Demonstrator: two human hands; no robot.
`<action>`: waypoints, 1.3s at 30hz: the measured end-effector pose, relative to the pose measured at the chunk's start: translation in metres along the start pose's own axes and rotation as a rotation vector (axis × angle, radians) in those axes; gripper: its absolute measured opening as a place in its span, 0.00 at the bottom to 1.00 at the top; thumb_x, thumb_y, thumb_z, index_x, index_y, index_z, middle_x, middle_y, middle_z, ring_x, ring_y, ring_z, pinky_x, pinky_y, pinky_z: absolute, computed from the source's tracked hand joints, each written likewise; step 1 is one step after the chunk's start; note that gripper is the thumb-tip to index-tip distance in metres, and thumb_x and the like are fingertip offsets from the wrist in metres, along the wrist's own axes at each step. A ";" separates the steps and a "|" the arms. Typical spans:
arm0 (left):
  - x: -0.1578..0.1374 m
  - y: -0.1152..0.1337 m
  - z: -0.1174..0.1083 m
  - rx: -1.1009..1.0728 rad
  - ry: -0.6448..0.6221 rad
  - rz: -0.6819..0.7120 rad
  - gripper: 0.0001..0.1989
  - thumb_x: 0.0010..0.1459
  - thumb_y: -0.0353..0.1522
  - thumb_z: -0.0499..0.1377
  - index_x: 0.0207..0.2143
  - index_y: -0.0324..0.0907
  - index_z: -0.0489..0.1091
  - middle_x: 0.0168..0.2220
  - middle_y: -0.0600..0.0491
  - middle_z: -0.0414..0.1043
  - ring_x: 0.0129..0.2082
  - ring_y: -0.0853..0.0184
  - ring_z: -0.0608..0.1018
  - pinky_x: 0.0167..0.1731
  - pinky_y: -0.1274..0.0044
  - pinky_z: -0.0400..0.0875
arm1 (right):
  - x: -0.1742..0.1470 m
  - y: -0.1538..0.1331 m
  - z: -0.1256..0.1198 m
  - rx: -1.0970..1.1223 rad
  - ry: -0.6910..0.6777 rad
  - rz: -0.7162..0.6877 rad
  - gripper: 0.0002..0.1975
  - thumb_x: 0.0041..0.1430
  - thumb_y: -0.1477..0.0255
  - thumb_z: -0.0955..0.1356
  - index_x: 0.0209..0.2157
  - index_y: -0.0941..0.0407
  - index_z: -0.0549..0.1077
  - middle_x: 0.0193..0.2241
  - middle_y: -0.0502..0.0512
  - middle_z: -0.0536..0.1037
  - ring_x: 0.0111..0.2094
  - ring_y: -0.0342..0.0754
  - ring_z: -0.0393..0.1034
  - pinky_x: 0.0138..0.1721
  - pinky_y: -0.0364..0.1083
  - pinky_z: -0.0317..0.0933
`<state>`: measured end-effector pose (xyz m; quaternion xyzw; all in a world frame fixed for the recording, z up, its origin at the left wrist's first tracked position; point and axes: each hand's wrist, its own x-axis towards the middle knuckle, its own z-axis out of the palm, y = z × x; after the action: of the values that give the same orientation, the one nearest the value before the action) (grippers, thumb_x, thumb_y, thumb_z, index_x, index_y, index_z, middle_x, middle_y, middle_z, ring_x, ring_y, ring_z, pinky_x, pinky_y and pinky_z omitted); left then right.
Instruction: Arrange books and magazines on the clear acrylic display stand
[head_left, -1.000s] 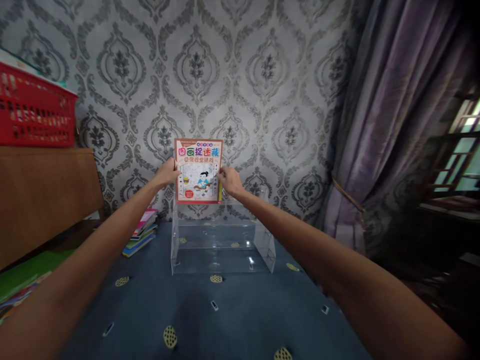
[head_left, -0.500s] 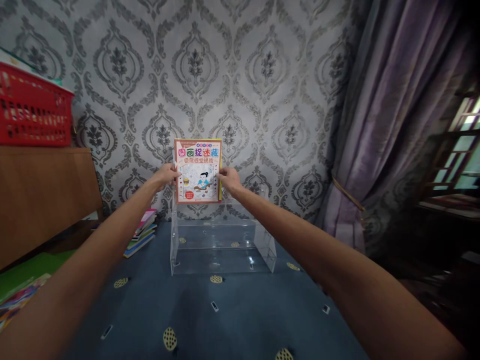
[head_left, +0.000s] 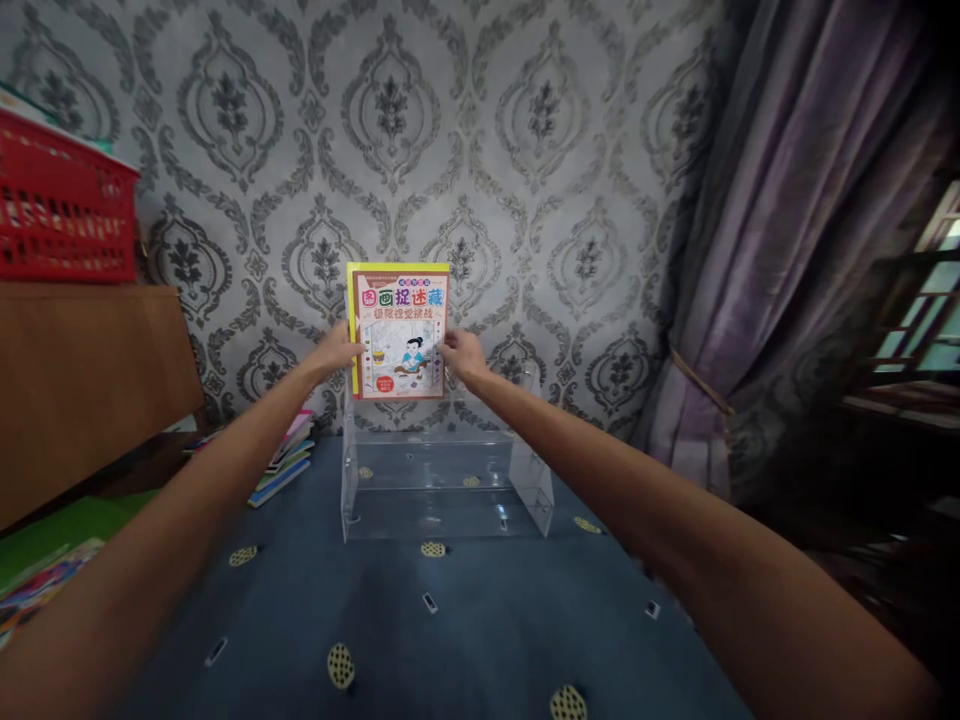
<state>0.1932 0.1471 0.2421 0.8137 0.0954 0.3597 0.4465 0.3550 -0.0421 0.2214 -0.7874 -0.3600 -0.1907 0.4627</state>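
Observation:
A picture book (head_left: 403,340) with a pink and white cover and colourful lettering stands upright before me. Behind it a yellow-edged book (head_left: 397,267) shows along the top and left side. My left hand (head_left: 336,352) grips the left edge with its thumb on the front. At the right edge my right hand (head_left: 462,355) pinches with thumb and fingers. Both books are at the upper back of a clear acrylic rack (head_left: 435,440), over its left part; whether they rest on it I cannot tell.
A stack of books (head_left: 283,465) lies left of the rack. Further left are a red basket (head_left: 67,205) on a wooden cabinet (head_left: 82,390) and a green item (head_left: 82,540). A purple curtain (head_left: 757,300) hangs at the right. Dark patterned cloth (head_left: 390,630) covers the table.
The front book has shifted slightly right against the yellow-edged one, whose top and left edges now show instead of its right edge. The camera view has also moved a little.

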 end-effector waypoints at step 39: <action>-0.007 0.008 0.004 -0.066 -0.076 0.042 0.27 0.37 0.21 0.59 0.45 0.40 0.67 0.44 0.50 0.79 0.46 0.57 0.80 0.43 0.70 0.79 | -0.016 -0.013 -0.009 -0.236 -0.042 0.122 0.06 0.51 0.74 0.70 0.33 0.55 0.78 0.37 0.62 0.81 0.46 0.62 0.76 0.45 0.56 0.70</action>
<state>0.1893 0.1365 0.2438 0.8134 0.0497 0.3409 0.4688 0.3348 -0.0520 0.2234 -0.8606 -0.2962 -0.1868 0.3699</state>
